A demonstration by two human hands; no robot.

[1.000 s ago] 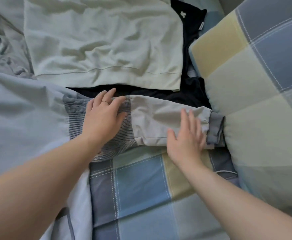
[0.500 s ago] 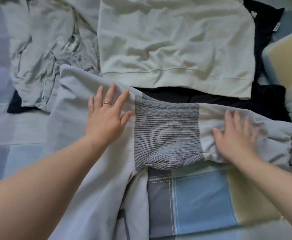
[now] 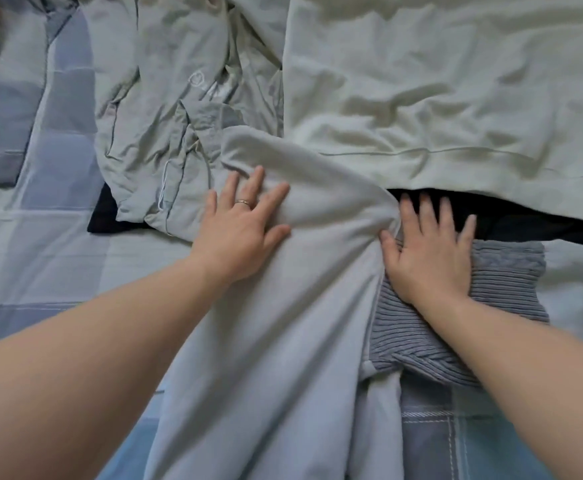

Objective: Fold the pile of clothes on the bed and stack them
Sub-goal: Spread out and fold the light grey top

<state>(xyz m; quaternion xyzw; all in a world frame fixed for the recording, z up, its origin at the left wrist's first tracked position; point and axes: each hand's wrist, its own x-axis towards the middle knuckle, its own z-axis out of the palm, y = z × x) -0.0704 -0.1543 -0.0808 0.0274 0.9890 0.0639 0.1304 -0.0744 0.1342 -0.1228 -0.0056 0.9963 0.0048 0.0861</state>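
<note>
Both flat with fingers spread, the left hand [image 3: 241, 233] pins the pale grey sweatshirt [image 3: 300, 323] on the checked bedcover [image 3: 41, 254] while the right hand [image 3: 428, 254], on its ribbed knit panel [image 3: 511, 282], should sweep outward to flatten the bunched crease.

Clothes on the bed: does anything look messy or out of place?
Yes. A crumpled grey-green garment lies in a heap just beyond the left hand, unfolded, and the pale blue garment bunches into a pucker by the thumb of the right hand. Nothing looks torn.
</note>
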